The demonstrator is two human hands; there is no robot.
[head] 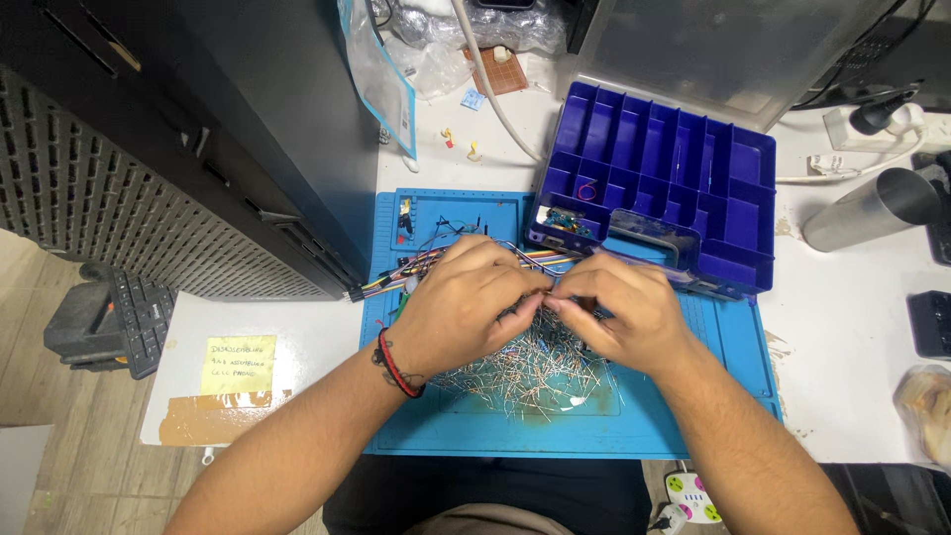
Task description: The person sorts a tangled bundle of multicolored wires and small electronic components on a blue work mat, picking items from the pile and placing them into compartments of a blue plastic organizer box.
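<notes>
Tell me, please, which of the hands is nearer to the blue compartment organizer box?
Right. The right hand lies just below the blue organizer box, almost touching it; the left hand is farther left.

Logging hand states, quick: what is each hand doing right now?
Left hand: closed, pinching thin wire parts.
Right hand: closed, pinching the same parts.

- Illumination: even, fairly bright overhead light falls on the white table (852, 327) and the blue work mat (693, 416); the far left is dim.
- Shadows: soft and short, gathered beneath the left hand (461, 302) and right hand (619, 307).
- Glare: a pale sheen runs along the metal cylinder (872, 208) near the table's right edge; the clear plastic bag (381, 74) at the far edge glints.
- Sharpness: the centre is crisp; the fine wire pile (525, 372) merges into a tangle.
- Distortion: wide-angle bowing at the edges.
</notes>
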